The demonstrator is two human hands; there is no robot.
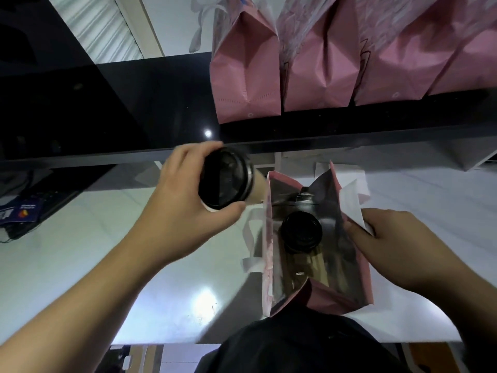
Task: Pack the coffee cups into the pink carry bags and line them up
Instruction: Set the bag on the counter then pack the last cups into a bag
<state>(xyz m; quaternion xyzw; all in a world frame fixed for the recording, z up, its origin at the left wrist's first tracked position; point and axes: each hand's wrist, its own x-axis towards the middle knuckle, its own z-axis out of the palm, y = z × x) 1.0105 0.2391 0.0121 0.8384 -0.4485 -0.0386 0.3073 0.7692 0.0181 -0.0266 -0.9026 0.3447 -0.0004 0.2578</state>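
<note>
Counter (166, 278) surface is white and glossy, with a black shelf (150, 109) behind it. Three pink bags (246, 76) stand in a row on that shelf. An open bag (271, 265) stands on the counter in front of me, one lidded cup (301, 231) inside. My left hand (172, 211) grips a second cup (227, 180) just left of the bag's mouth. My right hand (398, 246) pinches the bag's right rim.
</note>
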